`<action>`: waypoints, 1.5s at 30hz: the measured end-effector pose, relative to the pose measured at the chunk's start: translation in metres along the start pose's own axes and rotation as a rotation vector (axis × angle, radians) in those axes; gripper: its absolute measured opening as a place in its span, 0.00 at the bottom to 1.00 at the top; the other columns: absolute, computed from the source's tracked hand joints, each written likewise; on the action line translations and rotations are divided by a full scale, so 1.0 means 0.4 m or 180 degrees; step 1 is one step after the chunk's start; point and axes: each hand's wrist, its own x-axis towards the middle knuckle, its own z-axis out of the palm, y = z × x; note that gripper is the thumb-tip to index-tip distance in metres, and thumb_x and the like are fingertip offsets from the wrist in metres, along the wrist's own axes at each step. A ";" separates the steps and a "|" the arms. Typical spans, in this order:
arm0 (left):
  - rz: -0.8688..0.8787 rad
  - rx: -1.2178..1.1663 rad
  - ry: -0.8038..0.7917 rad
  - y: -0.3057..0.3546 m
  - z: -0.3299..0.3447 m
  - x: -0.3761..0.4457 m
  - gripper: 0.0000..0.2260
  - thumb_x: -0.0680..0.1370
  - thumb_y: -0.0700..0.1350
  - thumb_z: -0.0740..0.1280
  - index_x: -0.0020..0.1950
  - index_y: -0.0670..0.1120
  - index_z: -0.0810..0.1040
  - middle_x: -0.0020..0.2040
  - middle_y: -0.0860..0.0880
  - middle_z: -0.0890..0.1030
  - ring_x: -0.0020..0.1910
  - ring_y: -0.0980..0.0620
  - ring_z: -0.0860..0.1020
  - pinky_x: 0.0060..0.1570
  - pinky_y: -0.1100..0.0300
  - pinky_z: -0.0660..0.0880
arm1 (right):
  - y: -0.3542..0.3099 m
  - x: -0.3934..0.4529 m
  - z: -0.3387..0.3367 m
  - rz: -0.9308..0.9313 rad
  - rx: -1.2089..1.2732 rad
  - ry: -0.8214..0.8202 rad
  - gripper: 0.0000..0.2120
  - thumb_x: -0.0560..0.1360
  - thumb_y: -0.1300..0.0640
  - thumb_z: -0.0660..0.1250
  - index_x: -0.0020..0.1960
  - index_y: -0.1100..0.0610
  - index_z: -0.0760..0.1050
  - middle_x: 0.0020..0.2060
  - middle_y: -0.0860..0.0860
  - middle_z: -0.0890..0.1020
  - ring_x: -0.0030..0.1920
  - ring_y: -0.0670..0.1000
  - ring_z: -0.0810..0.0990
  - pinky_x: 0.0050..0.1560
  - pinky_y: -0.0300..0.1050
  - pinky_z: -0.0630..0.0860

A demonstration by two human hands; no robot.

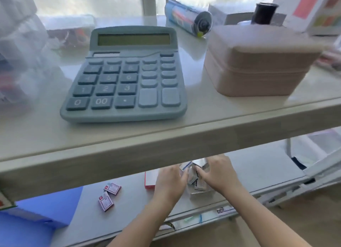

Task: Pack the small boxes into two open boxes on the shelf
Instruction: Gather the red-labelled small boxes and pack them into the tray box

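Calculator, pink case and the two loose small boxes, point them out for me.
calculator (125, 77), head view, on its keypad.
pink case (258, 62), head view, on its front wall.
two loose small boxes (106, 202), head view, on the nearer box's top face.

A blue calculator (123, 75) sits beside a beige case (258, 62).

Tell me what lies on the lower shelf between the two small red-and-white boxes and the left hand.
In the head view, only bare shelf separates the small boxes from the left hand; a red-edged box sits further back, beside the hand.
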 end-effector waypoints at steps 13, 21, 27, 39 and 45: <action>0.0431 -0.0603 0.0170 0.023 -0.022 0.001 0.24 0.70 0.27 0.61 0.63 0.45 0.73 0.60 0.45 0.78 0.59 0.50 0.73 0.61 0.70 0.63 | 0.020 -0.018 0.005 -0.0033 0.0167 0.0047 0.12 0.72 0.57 0.71 0.54 0.51 0.77 0.48 0.49 0.80 0.49 0.56 0.76 0.51 0.52 0.73; -0.0284 0.0045 0.1034 -0.226 -0.169 -0.178 0.24 0.71 0.34 0.67 0.65 0.49 0.70 0.59 0.52 0.74 0.60 0.52 0.72 0.60 0.51 0.71 | -0.219 -0.017 0.060 -0.1258 0.0487 -0.0322 0.13 0.73 0.58 0.70 0.57 0.53 0.77 0.50 0.48 0.82 0.53 0.52 0.77 0.56 0.48 0.73; -0.1473 0.0317 0.0805 -0.344 -0.246 -0.248 0.30 0.72 0.47 0.70 0.72 0.51 0.62 0.69 0.50 0.69 0.67 0.50 0.66 0.66 0.51 0.63 | -0.419 0.028 0.246 -0.2230 0.0150 -0.1421 0.26 0.74 0.57 0.68 0.70 0.55 0.67 0.68 0.51 0.73 0.62 0.57 0.71 0.63 0.52 0.69; -0.1408 -0.0024 0.1023 -0.384 -0.247 -0.260 0.24 0.74 0.47 0.72 0.67 0.50 0.69 0.61 0.51 0.76 0.60 0.52 0.73 0.60 0.54 0.71 | -0.488 0.066 0.330 -0.2098 -0.0217 -0.1742 0.24 0.73 0.48 0.70 0.65 0.54 0.71 0.58 0.53 0.79 0.57 0.57 0.77 0.53 0.52 0.74; -0.1056 -0.0279 0.1010 -0.318 -0.220 -0.203 0.23 0.72 0.42 0.73 0.64 0.51 0.70 0.56 0.54 0.76 0.56 0.56 0.74 0.56 0.56 0.74 | -0.359 0.038 0.229 -0.1433 -0.0141 -0.0871 0.17 0.75 0.41 0.63 0.52 0.54 0.76 0.47 0.53 0.84 0.48 0.58 0.80 0.42 0.48 0.75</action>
